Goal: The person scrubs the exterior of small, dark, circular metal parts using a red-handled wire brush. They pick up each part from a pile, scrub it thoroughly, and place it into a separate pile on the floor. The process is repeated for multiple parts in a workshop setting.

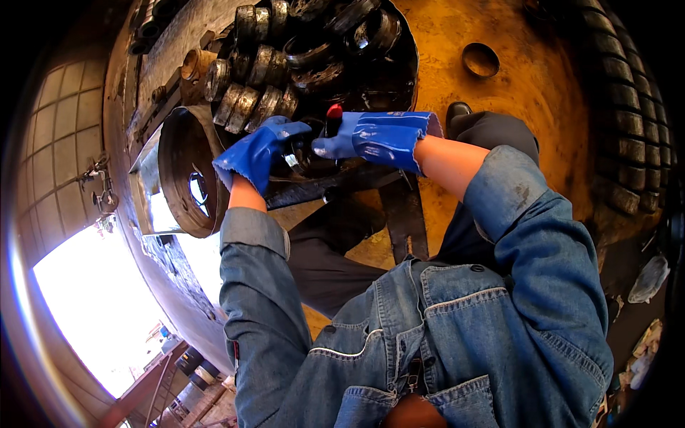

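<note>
My left hand (264, 151), in a blue rubber glove, curls its fingers over the near side of a black, oily metal ring (294, 158). Facing it from the right, my right hand (357, 137) wears the same kind of glove. Its fingers close round a dark, slim tool with a red end (334, 111), held upright at the ring. The tool's lower part is hidden behind the glove. Just beyond both hands, several oily metal rings (265, 65) are piled in rows in a dark round tray (414, 57).
A square metal tin (148, 187) with dark shiny liquid stands left of my left hand. One loose ring (480, 60) lies on the orange-brown floor (446, 43). Tall rows of rings (628, 153) line the right side. A dark metal bar (403, 221) runs below my hands, between my legs.
</note>
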`<state>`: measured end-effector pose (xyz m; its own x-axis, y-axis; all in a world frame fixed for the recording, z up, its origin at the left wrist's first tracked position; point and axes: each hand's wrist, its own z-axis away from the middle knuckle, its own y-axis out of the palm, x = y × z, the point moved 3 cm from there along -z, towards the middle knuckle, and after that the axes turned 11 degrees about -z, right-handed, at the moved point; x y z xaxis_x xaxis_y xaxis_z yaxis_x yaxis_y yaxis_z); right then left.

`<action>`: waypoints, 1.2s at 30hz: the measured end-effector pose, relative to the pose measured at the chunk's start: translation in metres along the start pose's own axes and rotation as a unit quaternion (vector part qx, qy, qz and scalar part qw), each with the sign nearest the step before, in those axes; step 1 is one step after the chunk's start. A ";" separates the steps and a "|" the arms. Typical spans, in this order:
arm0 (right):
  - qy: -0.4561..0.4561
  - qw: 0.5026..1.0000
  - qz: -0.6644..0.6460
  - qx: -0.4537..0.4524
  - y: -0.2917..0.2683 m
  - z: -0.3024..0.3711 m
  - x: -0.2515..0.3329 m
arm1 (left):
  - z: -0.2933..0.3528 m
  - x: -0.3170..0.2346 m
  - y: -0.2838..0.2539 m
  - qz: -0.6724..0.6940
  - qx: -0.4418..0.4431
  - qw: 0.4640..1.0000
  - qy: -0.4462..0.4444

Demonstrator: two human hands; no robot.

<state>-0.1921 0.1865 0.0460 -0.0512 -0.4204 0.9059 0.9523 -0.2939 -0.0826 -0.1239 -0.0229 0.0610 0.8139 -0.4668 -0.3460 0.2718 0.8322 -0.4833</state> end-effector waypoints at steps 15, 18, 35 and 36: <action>0.016 0.998 0.058 -0.005 0.019 -0.015 -0.006 | 0.054 0.048 0.063 -0.081 -0.352 0.926 0.107; 0.050 0.999 0.002 0.004 0.009 0.009 0.008 | 0.078 0.042 0.100 -0.078 -0.506 0.857 0.064; 0.033 0.981 0.184 -0.045 0.002 -0.021 0.008 | 0.043 0.080 0.055 -0.021 -0.347 0.928 0.131; -0.011 0.976 0.182 -0.119 -0.005 -0.024 -0.005 | 0.039 0.076 0.077 0.072 -0.368 0.912 0.167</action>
<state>-0.2034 0.1690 0.0316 0.2872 -0.5161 0.8070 0.8089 -0.3206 -0.4929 -0.0209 0.0174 0.0288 0.5794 -0.5352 -0.6147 -0.3442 0.5229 -0.7798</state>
